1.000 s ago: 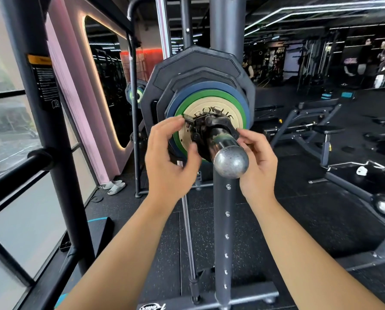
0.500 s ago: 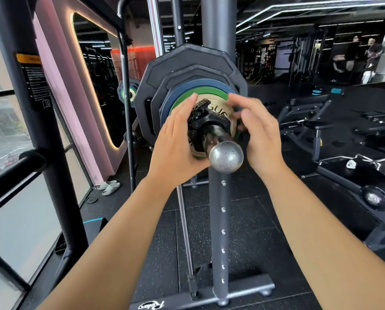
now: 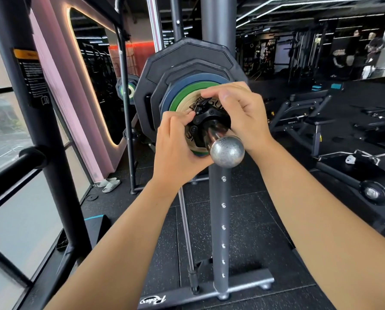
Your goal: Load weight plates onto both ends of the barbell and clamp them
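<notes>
**Near-end collar being set against a loaded stack**

Head view. At the centre of the frame the barbell sleeve [image 3: 227, 151] points toward the camera, its rounded steel tip bare. Five plates sit on it, stepped from back to front: a large black plate [image 3: 187, 54], a smaller black plate [image 3: 164, 86], a blue plate [image 3: 200, 78], a green plate [image 3: 184, 93] and a tan plate [image 3: 192, 100]. A black collar [image 3: 206, 118] rings the sleeve just in front of the tan plate. Whether the two touch cannot be told.

The left hand [image 3: 178, 148] grasps the collar from the left and below, with thumb and forefinger pinching at its edge. The right hand [image 3: 243, 113] curls over the collar from the upper right, its thumb beside the lever tab. The tab appears to stand proud of the collar, so the clamp is judged not yet locked.

Progress: loading at this end looks complete, and closing the lever is what remains here. At centre left, behind the stack, a ringed disc [image 3: 128, 89] is probably the far end's plates. Whether that end is clamped cannot be seen.

Surroundings: a grey rack upright [image 3: 218, 220] runs from top centre down to lower centre, directly behind the sleeve tip. A dark post [image 3: 30, 77] bearing a warning label stands at the left. Sandals [image 3: 109, 184] lie on the floor at centre left. A bench [image 3: 310, 113] sits at centre right, and figures [image 3: 375, 48] stand at upper right, well apart. Nothing lies between the hands and the collar, though the fingers themselves hide much of the lever.
</notes>
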